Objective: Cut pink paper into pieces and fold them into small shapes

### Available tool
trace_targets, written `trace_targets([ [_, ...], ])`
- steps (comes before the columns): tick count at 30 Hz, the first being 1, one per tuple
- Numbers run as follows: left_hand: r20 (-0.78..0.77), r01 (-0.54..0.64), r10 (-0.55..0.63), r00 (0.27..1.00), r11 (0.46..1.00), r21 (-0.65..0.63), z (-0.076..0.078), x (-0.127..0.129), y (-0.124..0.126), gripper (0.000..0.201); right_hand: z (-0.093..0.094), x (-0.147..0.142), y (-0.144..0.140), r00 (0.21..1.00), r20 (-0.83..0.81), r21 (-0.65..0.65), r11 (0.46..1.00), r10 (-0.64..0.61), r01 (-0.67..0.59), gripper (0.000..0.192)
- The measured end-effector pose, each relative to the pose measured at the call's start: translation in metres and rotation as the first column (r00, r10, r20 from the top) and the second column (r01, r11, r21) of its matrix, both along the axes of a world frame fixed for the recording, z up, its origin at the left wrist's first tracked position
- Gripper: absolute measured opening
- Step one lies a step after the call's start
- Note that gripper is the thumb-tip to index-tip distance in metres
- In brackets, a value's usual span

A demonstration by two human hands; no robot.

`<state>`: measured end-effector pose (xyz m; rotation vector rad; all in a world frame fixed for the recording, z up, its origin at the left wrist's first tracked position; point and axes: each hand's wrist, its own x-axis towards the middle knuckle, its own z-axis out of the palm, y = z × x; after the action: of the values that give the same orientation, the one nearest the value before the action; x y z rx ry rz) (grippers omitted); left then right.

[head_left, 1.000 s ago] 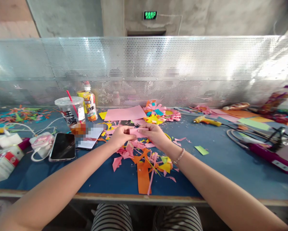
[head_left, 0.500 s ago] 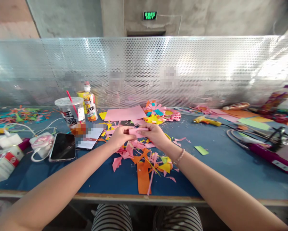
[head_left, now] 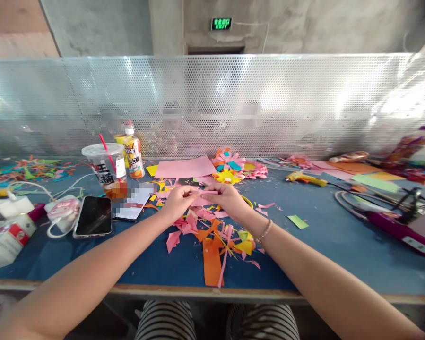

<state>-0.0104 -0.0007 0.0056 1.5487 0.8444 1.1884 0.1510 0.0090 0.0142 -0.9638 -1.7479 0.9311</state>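
Observation:
Between both hands I hold a small piece of pink paper (head_left: 202, 200), partly covered by my fingers. My left hand (head_left: 177, 203) pinches its left end, and my right hand (head_left: 228, 200) grips the right end, thumb and fingers closed on it. Below them lies a heap of pink paper scraps (head_left: 188, 224), with yellow bits mixed in. An orange paper strip (head_left: 212, 264) reaches from the heap toward the table's front edge. Just behind my hands are a pink paper sheet (head_left: 186, 167) and pink and yellow paper flowers (head_left: 228, 165).
On the left are a plastic cup (head_left: 106, 165) with a straw, a drink bottle (head_left: 133, 156), a phone (head_left: 93, 217) and white chargers (head_left: 61, 212). To the right lie a yellow glue gun (head_left: 306, 178), cables and a purple power strip (head_left: 403, 233). A perforated metal screen (head_left: 212, 104) stands behind.
My fingers have drawn slightly closer together on the pink paper, and less of its flat face shows between them. The other things on the table stay where they were.

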Motion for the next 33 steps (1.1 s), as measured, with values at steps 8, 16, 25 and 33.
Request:
trace_targets([
  [8,-0.077,-0.070,0.074,0.994,0.996,0.057,0.002,-0.003,-0.002,0.022,0.000,0.000,-0.001,1.000,-0.021,0.019,1.000,0.010,-0.009,0.018],
  [16,-0.032,-0.017,0.017,0.999,1.000,0.001,0.005,-0.003,-0.002,0.022,0.002,0.001,0.001,0.994,-0.108,-0.008,1.000,0.012,-0.013,0.014],
  [25,0.034,-0.013,0.015,0.999,0.999,-0.049,0.005,-0.001,-0.001,0.024,0.002,0.011,0.010,0.944,-0.328,-0.204,0.973,0.033,-0.104,0.013],
  [33,0.021,-0.025,0.026,0.999,1.000,-0.018,0.006,0.001,-0.004,0.021,0.001,0.010,0.011,0.932,-0.361,-0.249,0.961,0.024,-0.121,0.015],
])
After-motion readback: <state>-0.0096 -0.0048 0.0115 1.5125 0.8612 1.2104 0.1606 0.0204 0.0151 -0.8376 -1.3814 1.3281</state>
